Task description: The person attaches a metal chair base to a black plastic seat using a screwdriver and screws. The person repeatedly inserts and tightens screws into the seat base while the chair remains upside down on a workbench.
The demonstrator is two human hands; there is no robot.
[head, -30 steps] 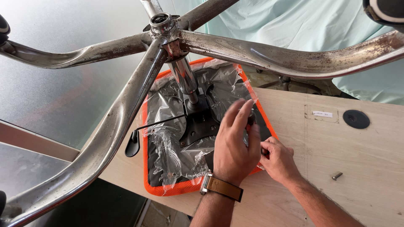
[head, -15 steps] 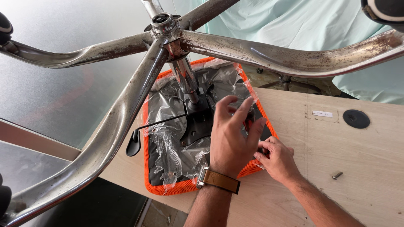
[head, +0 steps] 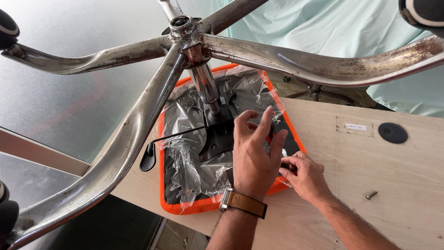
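An office chair lies upside down on a wooden table. Its orange mesh seat faces down, and crinkled clear plastic film covers the underside around a black mounting plate. My left hand, with a brown strap on the wrist, hovers over the plate's right side with fingers spread and curved. A small red speck shows under the fingers. My right hand rests at the seat's right edge with its fingertips pinched together. What they pinch is hidden.
The rusty chrome star base and gas column rise over the seat, with arms spanning the view and black casters at the corners. A black lever sticks out to the left. A loose bolt, a black round cap and a white label sit on the table.
My left hand has shifted slightly toward the seat's middle and its fingers have spread and lifted. My right hand stays at the seat edge.
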